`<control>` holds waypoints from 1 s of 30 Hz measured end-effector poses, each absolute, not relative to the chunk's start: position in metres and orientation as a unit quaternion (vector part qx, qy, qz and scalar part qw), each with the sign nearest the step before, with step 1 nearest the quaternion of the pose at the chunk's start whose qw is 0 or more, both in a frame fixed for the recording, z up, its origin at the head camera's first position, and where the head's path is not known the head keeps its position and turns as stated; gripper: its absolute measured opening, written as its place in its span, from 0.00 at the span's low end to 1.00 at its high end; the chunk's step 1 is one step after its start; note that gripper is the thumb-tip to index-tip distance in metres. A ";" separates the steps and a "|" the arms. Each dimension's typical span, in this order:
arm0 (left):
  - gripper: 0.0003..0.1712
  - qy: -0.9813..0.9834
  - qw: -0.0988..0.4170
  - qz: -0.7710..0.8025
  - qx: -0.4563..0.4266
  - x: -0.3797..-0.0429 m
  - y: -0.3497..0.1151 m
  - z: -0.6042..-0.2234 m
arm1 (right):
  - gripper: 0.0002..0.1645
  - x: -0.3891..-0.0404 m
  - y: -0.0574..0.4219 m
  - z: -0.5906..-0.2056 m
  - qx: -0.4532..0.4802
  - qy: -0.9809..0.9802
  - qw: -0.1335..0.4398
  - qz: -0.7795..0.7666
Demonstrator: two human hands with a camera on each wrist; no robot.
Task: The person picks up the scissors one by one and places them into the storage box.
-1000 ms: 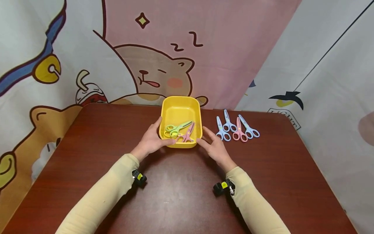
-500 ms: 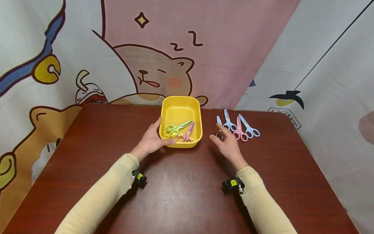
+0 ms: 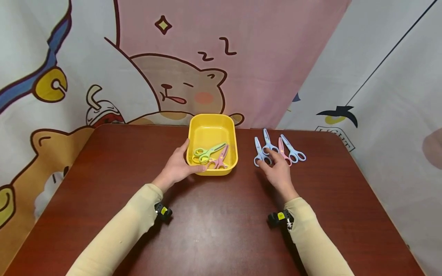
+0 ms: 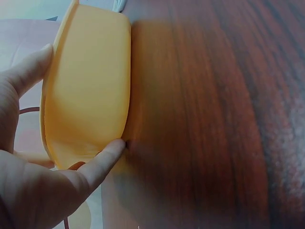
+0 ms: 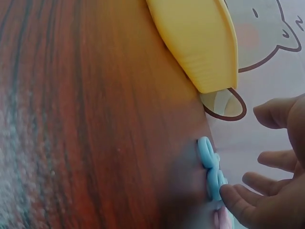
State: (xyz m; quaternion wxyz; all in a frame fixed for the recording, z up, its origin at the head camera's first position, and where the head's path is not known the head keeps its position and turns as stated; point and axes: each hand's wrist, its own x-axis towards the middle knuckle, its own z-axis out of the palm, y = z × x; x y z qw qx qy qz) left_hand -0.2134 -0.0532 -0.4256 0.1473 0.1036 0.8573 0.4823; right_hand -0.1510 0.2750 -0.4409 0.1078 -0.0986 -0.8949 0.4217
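Note:
My left hand (image 3: pixel 175 168) holds the near left corner of a yellow plastic bin (image 3: pixel 214 173), thumb at the front rim and fingers along its left side. In the left wrist view, the fingers reach round the bin's end wall (image 4: pixel 90 76). Green scissors (image 3: pixel 209 151) and pink scissors (image 3: pixel 221 156) lie inside the bin. My right hand (image 3: pixel 279 174), fingers spread and slightly bent, is over the handles of the leftmost blue scissors (image 3: pixel 258 146) and the second blue scissors (image 3: pixel 266 136). In the right wrist view, a fingertip is right at a blue handle (image 5: pixel 206 151).
Loose pink scissors (image 3: pixel 281 145) and a third blue pair of scissors (image 3: pixel 287 144) lie to the right of the hand. All rest on a dark red-brown wooden table (image 3: pixel 207 230). A printed cloth (image 3: pixel 259 76) hangs along the table's back edge.
My right hand has left the bin's right side and moved right to the loose scissors, coming down over their handles. The left hand stays on the bin.

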 end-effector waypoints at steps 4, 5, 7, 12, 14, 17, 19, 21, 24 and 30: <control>0.71 0.858 0.151 0.480 0.101 -0.213 -0.053 -0.427 | 0.35 -0.152 0.277 -0.446 -0.109 -0.907 0.100 0.394; 0.72 0.859 0.151 0.480 0.099 -0.212 -0.053 -0.427 | 0.35 -0.152 0.278 -0.448 -0.110 -0.909 0.097 0.389; 0.71 0.858 0.148 0.482 0.100 -0.212 -0.053 -0.425 | 0.35 -0.154 0.278 -0.450 -0.110 -0.913 0.094 0.381; 0.71 0.858 0.144 0.482 0.101 -0.213 -0.054 -0.424 | 0.35 -0.159 0.278 -0.452 -0.107 -0.919 0.096 0.367; 0.72 0.860 0.148 0.479 0.098 -0.214 -0.053 -0.425 | 0.35 -0.160 0.278 -0.452 -0.108 -0.921 0.096 0.362; 0.72 0.860 0.151 0.477 0.095 -0.214 -0.052 -0.425 | 0.35 -0.163 0.278 -0.452 -0.109 -0.925 0.092 0.352; 0.72 0.860 0.151 0.478 0.094 -0.214 -0.052 -0.425 | 0.35 -0.166 0.278 -0.453 -0.107 -0.930 0.088 0.341; 0.72 0.859 0.150 0.480 0.095 -0.214 -0.053 -0.425 | 0.34 -0.168 0.277 -0.454 -0.105 -0.934 0.089 0.329; 0.72 0.857 0.148 0.484 0.097 -0.214 -0.053 -0.425 | 0.33 -0.170 0.276 -0.455 -0.106 -0.941 0.087 0.310; 0.71 0.855 0.144 0.486 0.107 -0.214 -0.053 -0.427 | 0.34 -0.171 0.273 -0.456 -0.126 -0.949 0.058 0.283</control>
